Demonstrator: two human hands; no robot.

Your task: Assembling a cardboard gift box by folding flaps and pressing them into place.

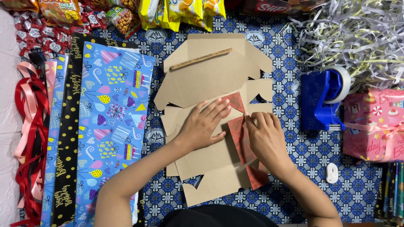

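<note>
Cardboard [210,80], flat and die-cut with flaps and notched edges, is lying at the centre of the surface [294,168], which is showing a blue patterned cloth. A second cut sheet is overlapping it on the near side, its near edge reaching almost to the person's body. A wooden ruler [201,59] is resting slantwise on the far flap.

Left hand [204,124] is pressing flat on the cardboard, fingers spread and apart, clamping nothing. Right hand [265,136] is lying just beside it, fingertips pinching together on the far edge of a red patterned paper [244,143] that is sitting on the cardboard and running toward the near right.

Wrapping paper sheets [111,126] are lying left, their right edge near the cardboard's left flaps; ribbons [29,138] are lying further left. A blue tape dispenser [322,98] is standing right, with a narrow strip of open cloth between it and the cardboard. A pink wrapped gift box [372,124] is sitting at the right edge, shredded paper [349,33] far right, snack packets [126,12] along the far edge. A small white object [332,172] is lying on open cloth at near right.
</note>
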